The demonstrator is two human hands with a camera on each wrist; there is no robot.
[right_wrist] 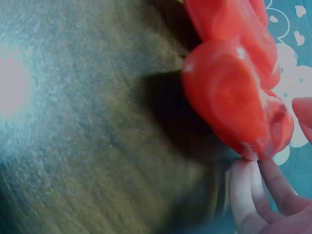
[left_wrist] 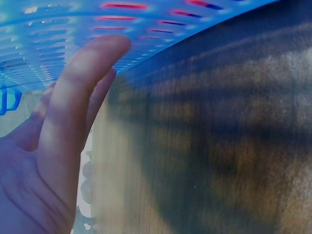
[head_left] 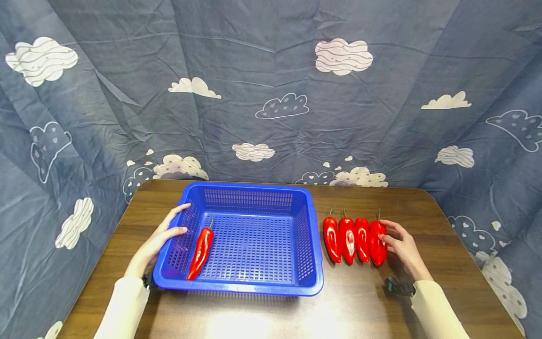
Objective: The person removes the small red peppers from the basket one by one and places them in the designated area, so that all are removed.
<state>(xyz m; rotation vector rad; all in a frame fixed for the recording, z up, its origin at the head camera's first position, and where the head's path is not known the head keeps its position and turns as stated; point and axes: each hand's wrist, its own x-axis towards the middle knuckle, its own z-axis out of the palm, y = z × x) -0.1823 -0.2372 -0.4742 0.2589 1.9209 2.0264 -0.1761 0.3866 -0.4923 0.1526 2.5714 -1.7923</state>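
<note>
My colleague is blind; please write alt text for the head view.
A person's right hand touches the rightmost of four glossy red peppers lined up on a brown wooden table. The left hand touches a blue rectangular plastic basket containing one long red pepper.

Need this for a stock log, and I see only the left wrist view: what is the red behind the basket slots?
Observer: One red pepper, lying in the blue basket, toward its left side.
Operator: Are any peppers outside it?
Observer: Yes, four peppers in a row on the table, to the basket's right.
Operator: And where is the right hand?
Observer: At the rightmost pepper, the one farthest from the basket.
</note>
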